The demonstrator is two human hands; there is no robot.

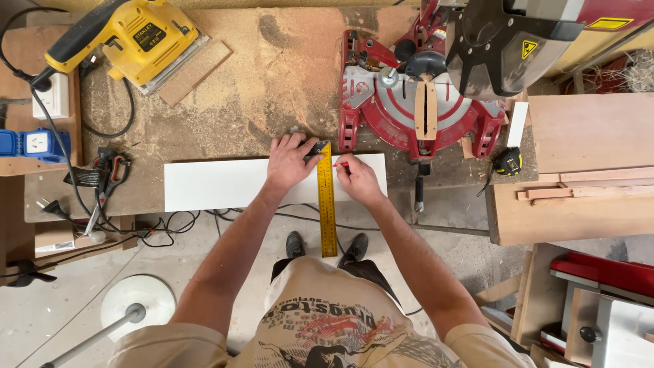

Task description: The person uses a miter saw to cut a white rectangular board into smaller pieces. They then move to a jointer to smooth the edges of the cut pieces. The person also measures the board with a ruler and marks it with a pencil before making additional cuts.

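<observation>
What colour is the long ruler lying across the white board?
Yellow; the ruler shows best in the head view.

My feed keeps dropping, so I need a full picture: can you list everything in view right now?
white board: one, white, front edge of the bench
square ruler: one, yellow, across the board
pencil: one, red, at the ruler's edge
mitre saw: one, red and grey, behind the board
sander: one, yellow and black, far left of the bench
tape measure: one, yellow and black, right of the saw
wood strips: several, reddish, on the right
left hand: pressing the ruler's head
right hand: holding the pencil
</observation>
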